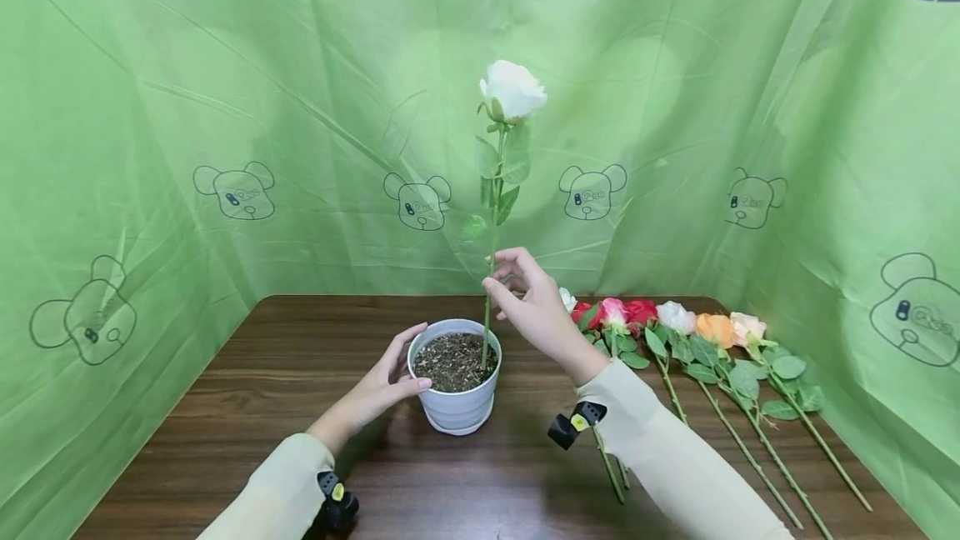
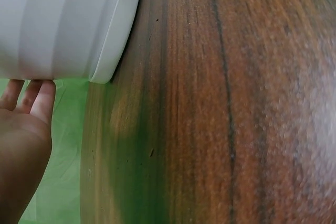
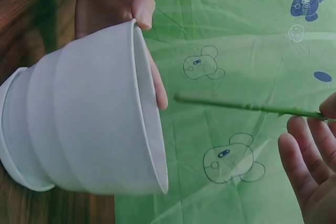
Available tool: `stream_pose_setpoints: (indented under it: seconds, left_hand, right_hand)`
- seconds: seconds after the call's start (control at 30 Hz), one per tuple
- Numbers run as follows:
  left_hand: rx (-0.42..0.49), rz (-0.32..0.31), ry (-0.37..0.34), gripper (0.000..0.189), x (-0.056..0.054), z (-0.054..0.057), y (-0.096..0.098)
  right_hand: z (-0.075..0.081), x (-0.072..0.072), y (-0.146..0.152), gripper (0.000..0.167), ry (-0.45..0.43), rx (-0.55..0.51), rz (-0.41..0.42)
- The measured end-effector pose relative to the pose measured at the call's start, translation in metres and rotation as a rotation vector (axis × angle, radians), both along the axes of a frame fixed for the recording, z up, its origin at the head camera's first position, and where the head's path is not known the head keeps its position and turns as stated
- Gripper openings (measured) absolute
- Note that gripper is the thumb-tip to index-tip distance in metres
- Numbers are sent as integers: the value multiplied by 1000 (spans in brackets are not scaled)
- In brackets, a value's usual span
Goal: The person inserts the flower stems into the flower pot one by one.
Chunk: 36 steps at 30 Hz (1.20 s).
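My right hand point(image 1: 536, 302) pinches the green stem of an artificial white rose point(image 1: 513, 90) between thumb and fingers, the bloom held upright high above. In the right wrist view the lower end of the stem point(image 3: 220, 102) hangs above the pot's mouth, apart from it. A white ribbed flowerpot point(image 1: 459, 411) filled with dark soil point(image 1: 450, 361) stands on its saucer point(image 1: 461, 428). My left hand point(image 1: 386, 377) holds the pot from the left, thumb at the rim and fingers against the side; the left wrist view shows fingertips point(image 2: 44, 95) touching the wall.
On the right of the brown wooden table point(image 1: 300, 373) lie several artificial roses, among them an orange rose point(image 1: 715, 329) and a red rose point(image 1: 640, 313), stems toward the front. A green printed curtain point(image 1: 330, 132) encloses the back and sides.
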State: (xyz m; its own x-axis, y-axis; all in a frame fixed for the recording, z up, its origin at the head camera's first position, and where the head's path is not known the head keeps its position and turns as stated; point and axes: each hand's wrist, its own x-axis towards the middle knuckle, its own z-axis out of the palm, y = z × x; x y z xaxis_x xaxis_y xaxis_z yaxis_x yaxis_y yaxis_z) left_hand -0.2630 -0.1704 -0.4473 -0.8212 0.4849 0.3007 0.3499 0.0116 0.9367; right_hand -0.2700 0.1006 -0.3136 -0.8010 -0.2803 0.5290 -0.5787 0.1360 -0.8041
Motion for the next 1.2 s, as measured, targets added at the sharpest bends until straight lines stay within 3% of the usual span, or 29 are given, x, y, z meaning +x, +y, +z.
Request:
stream_pose_setpoints:
  seconds: [0.33, 0.63, 0.93, 1.2]
  left_hand:
    - [-2, -2, 7, 81, 0, -2, -1]
    - [19, -13, 13, 82, -1, -2, 0]
    - [14, -16, 14, 82, -1, -1, 0]
    - [4, -10, 13, 82, -1, 1, 0]
  right_hand:
    - [-11, -8, -21, 24, 79, 35, -4]
    - [-22, -15, -36, 20, 96, 100, 1]
    - [-31, -23, -46, 21, 145, 207, -60]
    - [-38, -28, -51, 21, 174, 245, -67]
